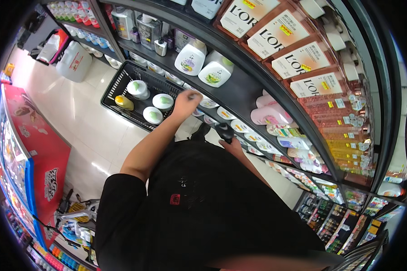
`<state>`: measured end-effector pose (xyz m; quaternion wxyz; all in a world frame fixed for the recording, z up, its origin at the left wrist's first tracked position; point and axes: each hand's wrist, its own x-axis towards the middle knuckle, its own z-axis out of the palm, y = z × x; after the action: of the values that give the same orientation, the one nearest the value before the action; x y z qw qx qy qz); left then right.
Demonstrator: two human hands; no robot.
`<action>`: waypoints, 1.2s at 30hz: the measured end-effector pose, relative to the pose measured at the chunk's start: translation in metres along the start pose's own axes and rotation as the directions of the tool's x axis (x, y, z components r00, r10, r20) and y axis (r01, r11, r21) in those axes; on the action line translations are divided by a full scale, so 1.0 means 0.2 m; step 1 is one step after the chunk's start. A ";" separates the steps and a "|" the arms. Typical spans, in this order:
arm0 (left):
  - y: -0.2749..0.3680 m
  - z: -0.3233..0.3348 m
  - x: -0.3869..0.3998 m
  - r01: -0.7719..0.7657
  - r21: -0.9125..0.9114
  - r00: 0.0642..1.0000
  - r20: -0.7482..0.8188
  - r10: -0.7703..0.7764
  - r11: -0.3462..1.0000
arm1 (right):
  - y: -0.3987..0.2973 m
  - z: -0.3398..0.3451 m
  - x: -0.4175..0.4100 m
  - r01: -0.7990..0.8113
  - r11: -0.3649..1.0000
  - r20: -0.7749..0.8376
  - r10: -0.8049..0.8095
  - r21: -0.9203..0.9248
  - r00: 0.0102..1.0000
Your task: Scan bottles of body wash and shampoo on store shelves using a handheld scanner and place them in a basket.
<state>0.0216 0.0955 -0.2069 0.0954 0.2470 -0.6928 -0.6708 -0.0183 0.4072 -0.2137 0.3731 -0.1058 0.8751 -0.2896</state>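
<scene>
My left hand (187, 103) is half curled just beyond the right rim of a black plastic shopping basket (113, 81), close to a lower shelf of white bottles; whether it holds anything is unclear. Inside the basket stand several white bottles with pale green caps, one of them here (153, 115), and a yellowish bottle with an orange-yellow cap (124, 102). My right hand (231, 144) is low beside the shelf, at a dark rounded object (225, 132) that may be a shoe or something held. Two white pump-type bottles (191, 58) stand on the shelf above.
Black shelving (237, 91) curves along the right, with pink bottles (270, 113) and large labelled bottles (281, 37). A red-sided display freezer (47, 145) stands left. A white jerrycan (75, 61) is on the tiled floor beyond the basket. A bicycle (78, 216) is at lower left.
</scene>
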 end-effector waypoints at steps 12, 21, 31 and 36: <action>0.03 0.07 -0.33 0.450 -0.354 0.838 0.485 -0.251 0.819 | -0.71 0.08 0.04 0.578 0.816 0.041 -0.577 -0.021 0.816; -0.24 -0.16 -0.45 0.411 -0.766 0.840 0.108 -0.531 0.495 | -0.73 -0.44 0.42 0.452 0.819 -0.528 -0.224 0.353 0.819; -0.36 -0.27 -0.76 0.333 -0.882 0.664 -0.031 -0.747 0.332 | -1.21 -0.69 1.03 0.553 0.796 -0.674 -0.270 0.246 0.688; -0.31 -0.29 -0.80 0.306 -0.868 0.619 -0.129 -0.775 0.390 | -1.26 -0.67 1.10 0.599 0.772 -0.690 -0.315 0.212 0.651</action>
<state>0.1988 0.1198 -0.2306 0.1396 0.5722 -0.1454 -0.7950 -0.2755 0.1729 -0.1215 -0.0097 -0.1445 0.8043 -0.5763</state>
